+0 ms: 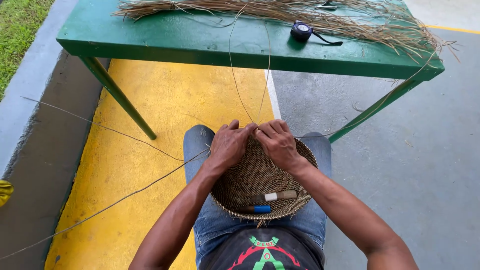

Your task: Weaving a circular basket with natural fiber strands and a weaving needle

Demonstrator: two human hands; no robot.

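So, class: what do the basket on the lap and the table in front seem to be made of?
Basket: thin plant fibre, coiled and stitched, matt brown; fine woven rows show, and loose strands run up from the rim. Table: glossy green paint hides the material; the slim angled legs suggest metal, though the top could be wood.

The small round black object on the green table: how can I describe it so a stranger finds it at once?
Look at the green table beyond the person's knees, where long dry fibres lie along its far side. At their near edge, right of centre, sits the tape measure: round, black, with a dark strap, unlike the pale straw.
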